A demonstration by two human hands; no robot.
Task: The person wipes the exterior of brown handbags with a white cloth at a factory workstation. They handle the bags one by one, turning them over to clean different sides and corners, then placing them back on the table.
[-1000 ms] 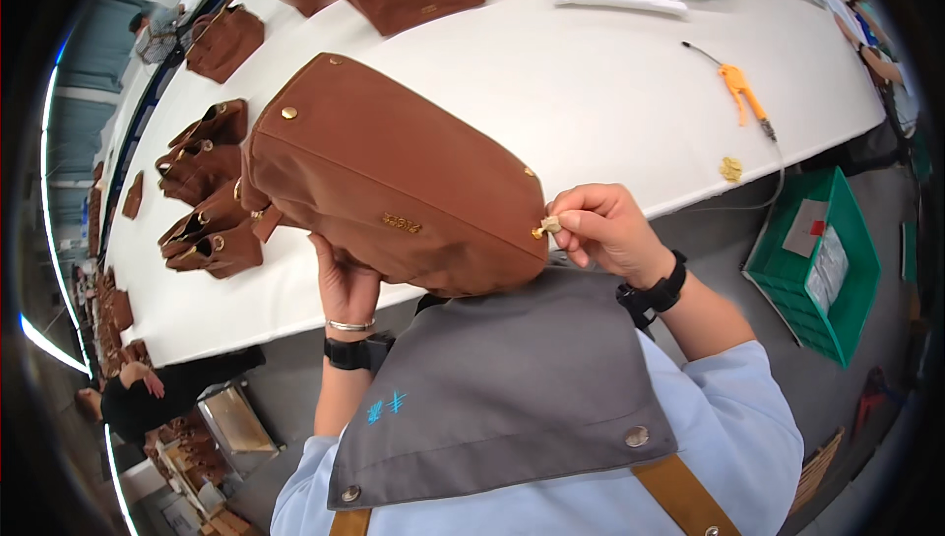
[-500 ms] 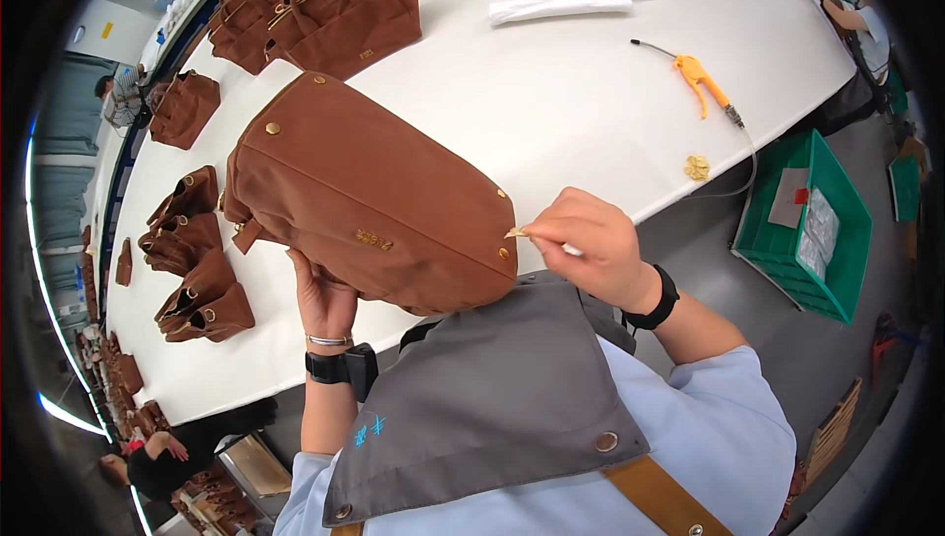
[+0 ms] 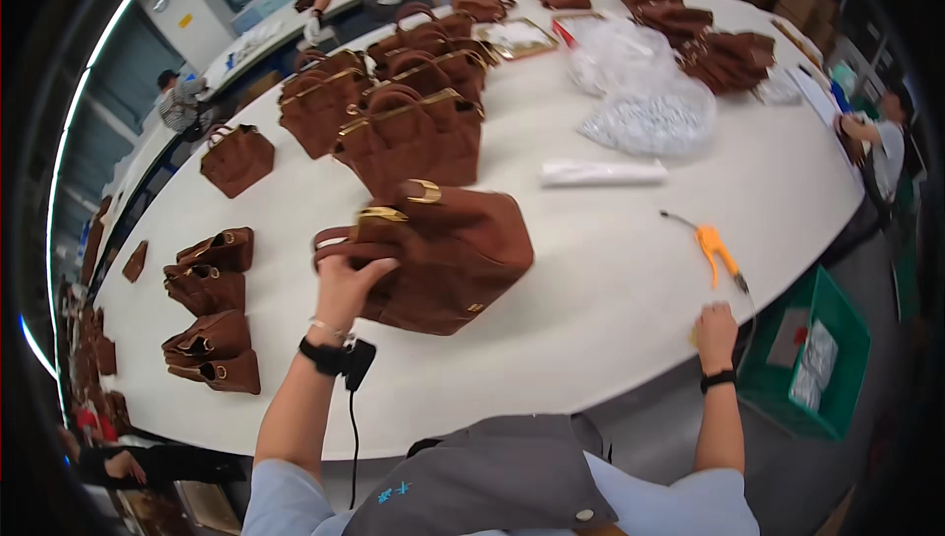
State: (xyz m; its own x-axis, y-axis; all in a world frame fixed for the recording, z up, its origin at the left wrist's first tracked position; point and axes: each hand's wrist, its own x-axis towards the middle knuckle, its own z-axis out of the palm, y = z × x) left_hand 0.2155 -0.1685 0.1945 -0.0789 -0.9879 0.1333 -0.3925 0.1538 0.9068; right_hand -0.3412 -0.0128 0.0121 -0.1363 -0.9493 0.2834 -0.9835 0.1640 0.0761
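A brown handbag [image 3: 463, 260] with gold-coloured fittings is tilted over the white table, its flat base facing right. My left hand [image 3: 352, 285] is closed round its handle, thumb on top. Far to the right, at the table's near edge, my right hand [image 3: 716, 331] is lowered with its fingers curled in. A sliver of yellowish material [image 3: 694, 335] shows beside those fingers; whatever they hold is hidden. Just beyond the right hand lies an orange air blow gun [image 3: 717, 252] with a thin hose.
Several finished-looking brown bags [image 3: 413, 137] stand together behind mine, and more small bags [image 3: 212, 310] line the left. A white roll [image 3: 602, 174] and clear plastic bags [image 3: 655, 113] lie beyond. A green crate [image 3: 837, 378] stands right of the table. People [image 3: 886, 142] work around.
The handbag has turned and moved away from my body, and my left hand now grips its handle. My right hand has left the bag's base for the table edge at right.
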